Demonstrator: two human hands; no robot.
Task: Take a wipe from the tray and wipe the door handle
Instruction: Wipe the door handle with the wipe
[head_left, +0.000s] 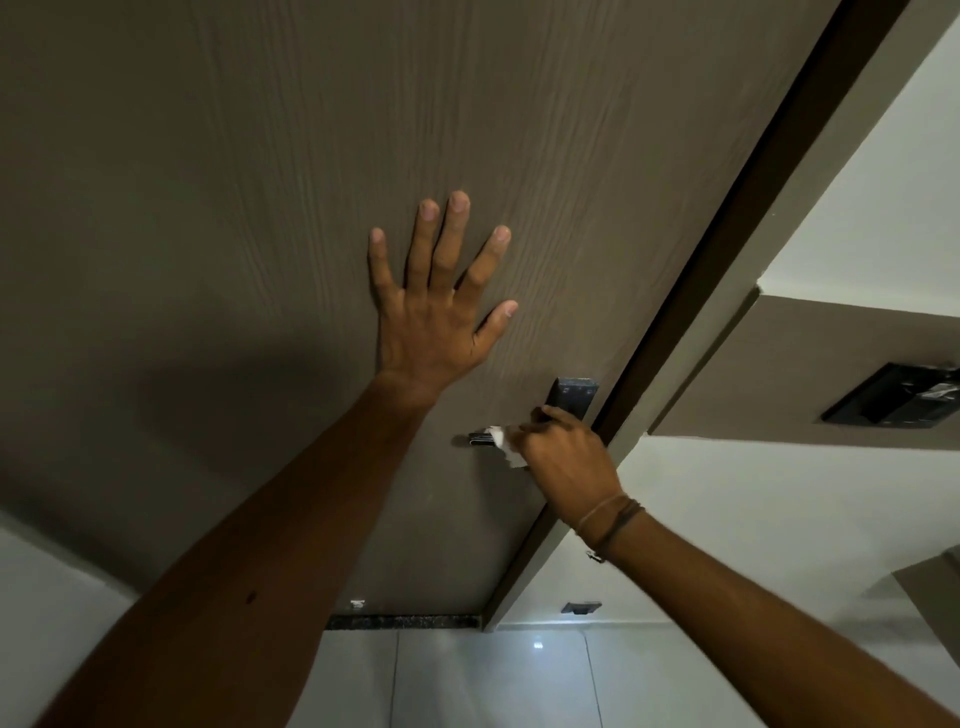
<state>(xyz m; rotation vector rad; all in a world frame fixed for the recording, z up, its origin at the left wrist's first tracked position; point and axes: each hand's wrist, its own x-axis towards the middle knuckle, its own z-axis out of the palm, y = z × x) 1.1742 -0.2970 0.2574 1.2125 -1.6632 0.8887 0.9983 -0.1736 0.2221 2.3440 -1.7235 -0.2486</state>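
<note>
A brown wood-grain door (260, 208) fills most of the view. My left hand (436, 312) lies flat on it with the fingers spread, above and left of the handle. The dark metal door handle (480, 439) sticks out leftward from its dark backplate (574, 395) near the door's right edge. My right hand (566, 457) is closed around the handle with a white wipe (504, 447) pressed between the fingers and the lever. Only the lever's left tip and a crumpled edge of the wipe show. The tray is out of view.
The door frame (727, 270) runs diagonally right of the handle. Beyond it stand a white wall (727, 519) and a brown panel with a black switch plate (893, 397). Pale floor tiles (467, 680) and a dark stone threshold (405, 622) lie below.
</note>
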